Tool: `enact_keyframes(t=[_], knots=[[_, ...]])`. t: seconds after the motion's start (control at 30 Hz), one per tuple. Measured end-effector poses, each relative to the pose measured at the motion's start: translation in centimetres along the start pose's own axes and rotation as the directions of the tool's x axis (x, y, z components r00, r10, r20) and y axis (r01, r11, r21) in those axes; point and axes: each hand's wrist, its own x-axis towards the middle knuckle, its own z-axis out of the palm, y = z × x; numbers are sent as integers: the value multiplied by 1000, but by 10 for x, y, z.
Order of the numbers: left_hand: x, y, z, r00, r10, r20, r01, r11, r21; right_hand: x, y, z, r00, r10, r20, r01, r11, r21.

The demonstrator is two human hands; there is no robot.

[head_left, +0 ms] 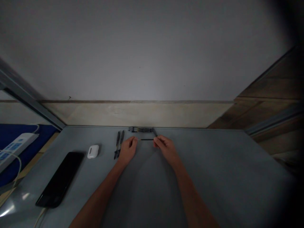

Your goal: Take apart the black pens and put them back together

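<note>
A thin black pen refill (147,139) spans level between my two hands, above the grey table. My left hand (128,149) pinches its pale left end. The fingers of my right hand (165,147) are closed on its other end. Just left of my left hand lie two dark pens (117,141), side by side. Beyond my hands, several dark pen pieces (142,129) lie in a row along the table's back edge. Another dark piece (155,132) shows just behind my right fingers; whether they touch it I cannot tell.
On the grey table (213,177) a white earbud case (93,151) and a black phone (60,180) with a cable lie to the left. A white power strip (16,148) rests on blue cloth beyond the left edge. The wall (147,63) rises behind the table.
</note>
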Motion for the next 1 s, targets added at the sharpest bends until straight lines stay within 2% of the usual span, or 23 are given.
enact_keyframes(t=[0.37, 0.6, 0.73, 1.0], knots=[[1, -2, 0, 999, -30, 25, 33, 992, -123, 2, 3, 0, 1000, -2, -15, 3, 999, 50], [0, -3, 2, 1000, -18, 21, 19, 998, -55, -1, 0, 1, 1000, 13, -2, -13, 999, -32], [0, -1, 1, 999, -40, -4, 40, 998, -58, -1, 0, 1, 1000, 2, 16, -2, 999, -34], [1, 0, 1, 999, 17, -41, -16, 999, 31, -1, 2, 3, 1000, 9, 6, -9, 1000, -23]])
